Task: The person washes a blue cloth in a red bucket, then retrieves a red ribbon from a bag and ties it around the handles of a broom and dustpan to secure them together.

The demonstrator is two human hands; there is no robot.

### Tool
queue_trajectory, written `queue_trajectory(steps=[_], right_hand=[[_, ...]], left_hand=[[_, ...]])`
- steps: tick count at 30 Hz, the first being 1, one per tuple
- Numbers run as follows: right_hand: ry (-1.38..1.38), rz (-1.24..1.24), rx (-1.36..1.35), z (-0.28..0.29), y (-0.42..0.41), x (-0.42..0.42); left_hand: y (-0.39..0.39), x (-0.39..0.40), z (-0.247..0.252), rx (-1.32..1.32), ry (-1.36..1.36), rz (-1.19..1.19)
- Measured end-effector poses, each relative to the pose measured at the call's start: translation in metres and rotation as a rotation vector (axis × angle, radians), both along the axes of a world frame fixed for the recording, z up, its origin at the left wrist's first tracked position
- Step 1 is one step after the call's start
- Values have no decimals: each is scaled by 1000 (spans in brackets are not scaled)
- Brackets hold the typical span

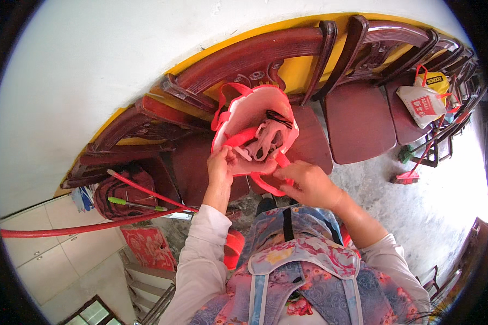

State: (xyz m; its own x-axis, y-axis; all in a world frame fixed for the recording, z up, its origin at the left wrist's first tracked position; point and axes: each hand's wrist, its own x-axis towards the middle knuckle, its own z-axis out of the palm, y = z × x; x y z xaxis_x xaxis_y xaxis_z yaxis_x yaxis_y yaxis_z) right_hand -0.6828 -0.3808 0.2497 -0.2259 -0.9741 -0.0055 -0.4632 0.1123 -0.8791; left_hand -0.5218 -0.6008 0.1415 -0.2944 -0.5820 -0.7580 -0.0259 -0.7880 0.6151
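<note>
A red tote bag with a pale lining [250, 109] stands upright with its mouth wide, on or just in front of a dark wooden chair seat [309, 136]. Inside lie a crumpled translucent plastic bag [264, 140], a red roll-like item [240, 137] and a dark cord or wire bundle [279, 118]. My left hand [221, 164] pinches the near left edge of the bag's rim. With curled fingers, my right hand [309, 183] grips the near red strap handle [282, 159]. The bag's bottom is hidden.
Carved wooden chairs [360, 122] line the wall. A backpack [124, 191] sits on the left, crossed by a red pole [138, 187]. Shopping bags [421, 105] lie on a chair at the right, near a red broom [406, 177]. A red stool [233, 248] is beside my left arm.
</note>
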Motion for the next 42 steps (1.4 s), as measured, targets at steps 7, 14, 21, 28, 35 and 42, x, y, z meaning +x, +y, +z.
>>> queue_trajectory(steps=[7,14,21,28,35,42], right_hand=[[123,-125,-17,-52,-96,6],[594,205,350,-117,-180,33],[542,194,205,-167,-182,34],[257,-21,60,-161,-144,-35],[355,-247,252,-157,-136,-55],[493,14,161,-140,-151,4]], left_hand=[[15,10,-6,-218,-192,-298],[21,11,-9,-465,-268,-336],[6,18,-30,-716,-516,-597],[-3,8,-41,-578,-474,-417],[-8,0,-71,-476,-138,-287],[-30,-6,-69,-123,-293,-429]])
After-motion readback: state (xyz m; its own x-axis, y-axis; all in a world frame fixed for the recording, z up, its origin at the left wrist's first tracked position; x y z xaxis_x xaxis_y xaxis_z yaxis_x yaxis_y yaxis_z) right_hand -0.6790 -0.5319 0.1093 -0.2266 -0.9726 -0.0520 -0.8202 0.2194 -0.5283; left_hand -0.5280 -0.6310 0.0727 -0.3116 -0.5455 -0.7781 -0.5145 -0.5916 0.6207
